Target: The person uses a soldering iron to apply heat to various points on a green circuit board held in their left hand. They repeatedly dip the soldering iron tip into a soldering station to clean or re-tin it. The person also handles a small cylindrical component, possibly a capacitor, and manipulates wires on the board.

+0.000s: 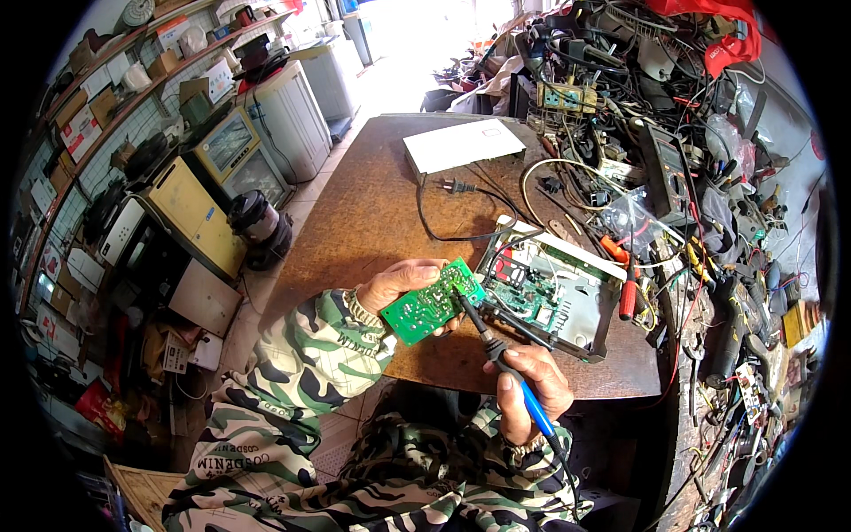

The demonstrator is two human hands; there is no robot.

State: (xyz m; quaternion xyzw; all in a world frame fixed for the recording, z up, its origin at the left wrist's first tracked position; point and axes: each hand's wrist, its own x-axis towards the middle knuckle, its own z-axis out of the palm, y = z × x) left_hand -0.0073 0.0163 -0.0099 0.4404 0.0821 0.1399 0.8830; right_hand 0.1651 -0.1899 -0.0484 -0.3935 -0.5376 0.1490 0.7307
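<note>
My left hand (pixel 401 285) is closed round a small green circuit board (pixel 424 309), its thumb on top and its other fingers underneath. The board is tilted, with its soldered side facing up. In my right hand (pixel 534 390) is a soldering iron (pixel 534 404) with a blue handle, gripped like a pen. The iron's tip meets the board near its right edge; whether it touches a joint is too small to tell. Just beyond the hands sits an opened device case (pixel 581 315) with a second green board inside.
A white cover (pixel 463 147) lies at the far end of the brown wooden table (pixel 346 208). A black power cord with a plug (pixel 457 186) curls across it. An orange-red screwdriver (pixel 628 288) and heaped cables crowd the right side. Shelves and appliances line the left.
</note>
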